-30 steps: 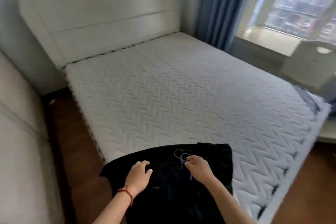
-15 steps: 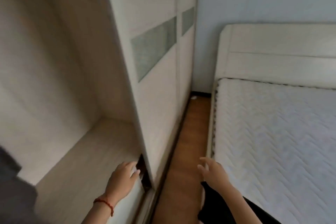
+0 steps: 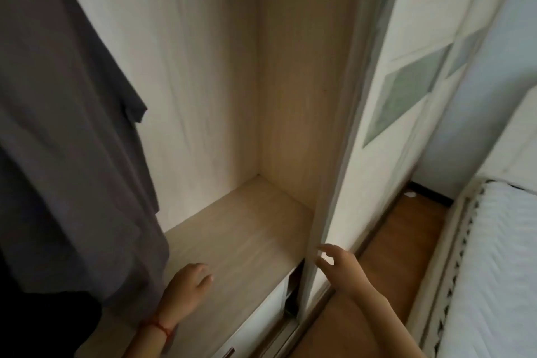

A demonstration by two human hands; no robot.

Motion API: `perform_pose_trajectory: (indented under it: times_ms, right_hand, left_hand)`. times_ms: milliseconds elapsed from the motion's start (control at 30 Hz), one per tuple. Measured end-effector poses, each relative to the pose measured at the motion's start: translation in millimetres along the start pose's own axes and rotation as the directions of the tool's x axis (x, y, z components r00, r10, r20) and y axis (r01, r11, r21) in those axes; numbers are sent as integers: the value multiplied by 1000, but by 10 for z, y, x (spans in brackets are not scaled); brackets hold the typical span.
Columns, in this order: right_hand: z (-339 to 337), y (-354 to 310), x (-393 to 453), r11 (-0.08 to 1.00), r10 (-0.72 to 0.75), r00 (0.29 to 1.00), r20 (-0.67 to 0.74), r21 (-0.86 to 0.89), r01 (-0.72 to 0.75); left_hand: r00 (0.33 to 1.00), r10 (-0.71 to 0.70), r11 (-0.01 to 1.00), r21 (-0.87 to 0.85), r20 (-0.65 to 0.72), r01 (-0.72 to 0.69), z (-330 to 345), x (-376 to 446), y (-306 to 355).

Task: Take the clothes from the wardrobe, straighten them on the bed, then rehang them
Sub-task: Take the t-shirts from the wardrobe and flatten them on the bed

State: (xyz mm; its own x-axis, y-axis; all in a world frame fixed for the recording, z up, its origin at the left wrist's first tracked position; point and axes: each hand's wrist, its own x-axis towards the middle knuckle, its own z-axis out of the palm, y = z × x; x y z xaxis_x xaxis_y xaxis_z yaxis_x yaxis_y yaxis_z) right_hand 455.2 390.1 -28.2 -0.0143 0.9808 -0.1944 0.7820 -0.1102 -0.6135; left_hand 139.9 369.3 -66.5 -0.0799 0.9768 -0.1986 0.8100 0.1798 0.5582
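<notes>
- Left hand (image 3: 186,288), relaxed and empty beside the hanging dark grey cotton shirt (image 3: 66,154), could drag it off its unseen hanger.
- Right hand (image 3: 338,266), fingers apart at the white sliding wardrobe door (image 3: 374,136), risks a pinch.

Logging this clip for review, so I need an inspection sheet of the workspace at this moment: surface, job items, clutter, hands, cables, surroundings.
Surface: pale wood wardrobe shelf, bare where visible.
Job's things: dark grey garment hanging at the left inside the open wardrobe; hanger out of view. Bed at the right edge.
Clutter: small white scrap on the floor at the far wall.
Hands: left hand over the shelf beside the garment, holding nothing; right hand at the edge of the sliding door, fingers relaxed, contact unclear.
Cables: nothing seen.
Surroundings: wooden floor between wardrobe and bed; pale blue wall.
</notes>
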Motion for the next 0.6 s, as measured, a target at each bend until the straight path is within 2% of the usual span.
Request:
perform_pose_trajectory:
  times_ms: [133, 233, 300, 367, 400, 467, 600]
  right_hand:
    - [-41, -482, 394, 989, -147, 986, 79, -4, 147]
    - [-90, -787, 717, 960, -280, 956, 88, 13, 280]
    - [-128, -977, 906, 925, -380, 915, 133, 49, 377]
    - [-154, -1146, 1112, 876, -483, 858, 174, 92, 474]
    - [-159, -1235, 1213, 857, -514, 835, 197, 126, 499]
    - [-176, -1420, 1385, 817, -575, 787, 222, 214, 536]
    - [-254, -1791, 1528, 683, -726, 654, 214, 330, 651]
  left_hand:
    - [996, -49, 997, -60, -81, 44, -141, 28, -26]
    - [981, -72, 996, -67, -182, 60, -198, 8, 6]
    - [944, -61, 997, -71, -324, 40, -183, -19, 38]
    - [877, -32, 998, -56, -480, 5, -183, -92, 124]
    - [853, -45, 999, -27, -520, 36, -190, -143, 194]
    - [813, -198, 980, -99, -547, 172, -173, -239, 317]
    - [701, -402, 916, -263, -589, 305, -192, -541, 653]
